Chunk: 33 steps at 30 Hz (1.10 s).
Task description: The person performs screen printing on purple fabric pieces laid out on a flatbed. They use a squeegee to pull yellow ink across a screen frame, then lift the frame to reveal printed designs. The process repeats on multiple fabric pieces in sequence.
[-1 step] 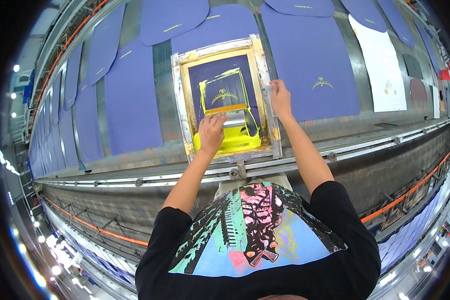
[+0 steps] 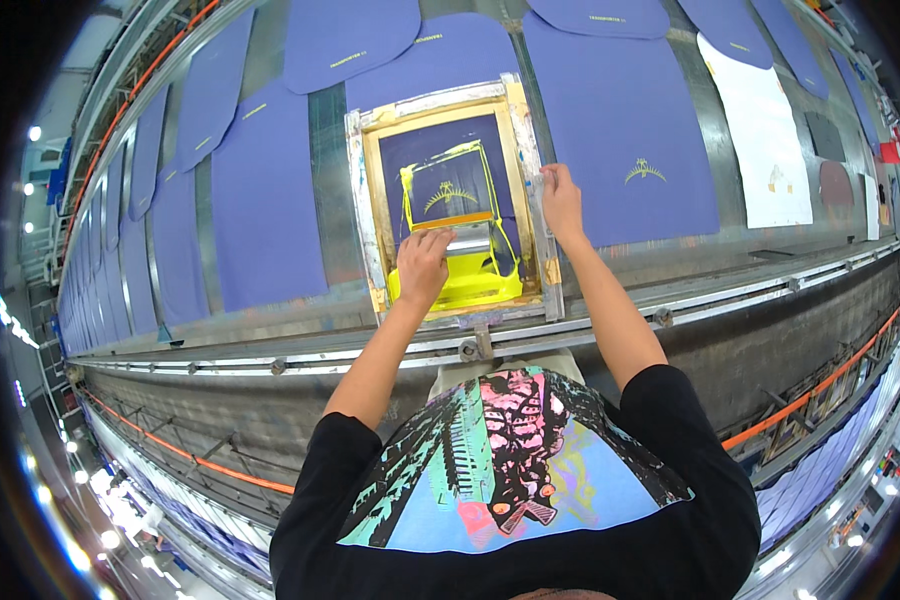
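Observation:
My left hand is closed on a squeegee with a metal handle and an orange blade. The squeegee stands inside a printing screen, a wooden frame with worn, ink-stained sides. Wet yellow ink pools at the near end of the mesh and runs in lines up both sides. Ahead of the blade, a spiky arched design shows in yellow on the dark mesh. Over at the screen's right rail, my right hand has its fingers pinched on the edge.
Under and around the screen, purple fabric panels lie along a long metal table; the one at right bears a yellow arched print. A white sheet lies farther right. A metal rail runs along the table's near edge.

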Tool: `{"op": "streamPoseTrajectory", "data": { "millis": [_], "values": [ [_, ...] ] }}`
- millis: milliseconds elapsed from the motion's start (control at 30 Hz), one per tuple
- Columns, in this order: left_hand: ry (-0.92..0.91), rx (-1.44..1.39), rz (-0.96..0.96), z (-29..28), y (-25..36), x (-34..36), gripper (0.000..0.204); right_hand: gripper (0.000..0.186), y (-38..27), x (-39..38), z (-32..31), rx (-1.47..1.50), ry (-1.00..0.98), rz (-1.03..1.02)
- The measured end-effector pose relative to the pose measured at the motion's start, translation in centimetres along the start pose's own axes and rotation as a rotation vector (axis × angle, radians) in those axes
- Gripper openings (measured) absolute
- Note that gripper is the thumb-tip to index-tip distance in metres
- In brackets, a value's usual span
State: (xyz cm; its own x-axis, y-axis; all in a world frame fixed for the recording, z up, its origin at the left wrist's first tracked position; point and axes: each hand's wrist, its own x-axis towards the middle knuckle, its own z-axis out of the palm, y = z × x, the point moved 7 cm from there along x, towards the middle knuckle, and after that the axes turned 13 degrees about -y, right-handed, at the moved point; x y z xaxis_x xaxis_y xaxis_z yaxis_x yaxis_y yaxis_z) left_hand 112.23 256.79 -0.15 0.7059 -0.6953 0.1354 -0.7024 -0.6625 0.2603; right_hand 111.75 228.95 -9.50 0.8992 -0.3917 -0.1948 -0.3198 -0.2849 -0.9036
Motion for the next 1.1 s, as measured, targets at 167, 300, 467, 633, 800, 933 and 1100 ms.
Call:
{"op": "streamPoseTrajectory", "data": {
  "millis": [167,300,467,633,800,933,1100],
  "values": [
    [0.018,-0.062,-0.211,-1.6,-7.8,9.4,0.03,0.018,-1.5,-0.2,-0.2,0.013,0.02,-0.053],
    [-0.085,0.029,-0.255,-1.4,-8.5,13.5,0.03,0.018,-1.1,-0.3,0.0,0.012,0.05,-0.096],
    [-0.133,0.09,-0.205,1.3,-5.1,6.8,0.031,0.018,-0.8,-0.8,0.1,0.02,0.021,-0.041],
    [-0.062,0.02,-0.111,1.7,-0.5,-0.6,0.041,0.02,0.1,0.1,0.0,0.018,0.067,-0.11],
    [-0.064,-0.128,-0.05,1.5,0.7,-2.8,0.042,0.023,-0.2,0.9,-0.7,-0.071,0.052,-0.211],
    [-0.015,-0.201,-0.023,-0.3,1.6,-4.3,0.044,0.021,-4.1,-0.3,-2.0,-0.042,0.113,-0.228],
    [0.017,-0.15,-0.092,0.3,2.5,-5.5,0.045,0.019,-3.5,-1.1,-0.5,0.049,0.104,-0.277]
  ]
}}
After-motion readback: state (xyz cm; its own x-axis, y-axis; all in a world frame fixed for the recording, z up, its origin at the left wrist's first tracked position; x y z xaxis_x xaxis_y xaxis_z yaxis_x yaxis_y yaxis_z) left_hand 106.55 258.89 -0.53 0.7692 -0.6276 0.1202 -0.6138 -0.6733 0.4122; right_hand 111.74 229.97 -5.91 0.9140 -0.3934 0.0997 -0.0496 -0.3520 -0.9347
